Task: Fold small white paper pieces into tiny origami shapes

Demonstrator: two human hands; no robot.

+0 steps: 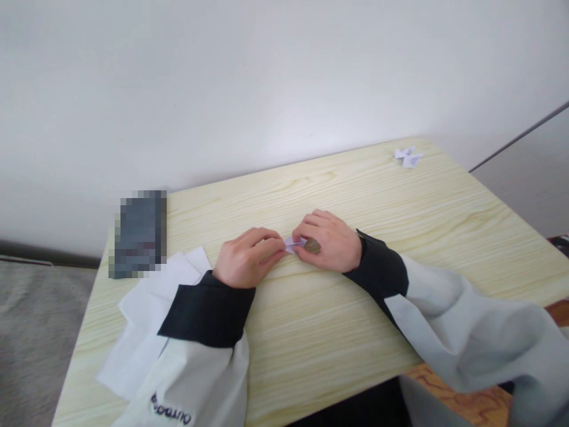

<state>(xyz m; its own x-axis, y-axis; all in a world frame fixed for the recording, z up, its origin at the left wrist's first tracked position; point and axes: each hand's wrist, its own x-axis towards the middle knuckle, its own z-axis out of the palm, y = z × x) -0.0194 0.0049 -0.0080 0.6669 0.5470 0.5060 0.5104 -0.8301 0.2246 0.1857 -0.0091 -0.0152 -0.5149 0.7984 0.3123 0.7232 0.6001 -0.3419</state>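
Observation:
A small folded piece of pale paper (294,243) lies at the middle of the light wooden table (355,196). My left hand (246,258) pinches its left end with curled fingers. My right hand (331,240) presses and pinches its right end, fingers bent over it. Both hands rest on the tabletop and touch each other's fingertips around the paper. Most of the paper is hidden under the fingers.
Several white paper sheets (146,314) lie under my left forearm at the table's left edge. A blurred dark object (138,234) sits at the back left corner. Small folded white paper pieces (409,157) lie at the far right corner. A wall stands behind the table.

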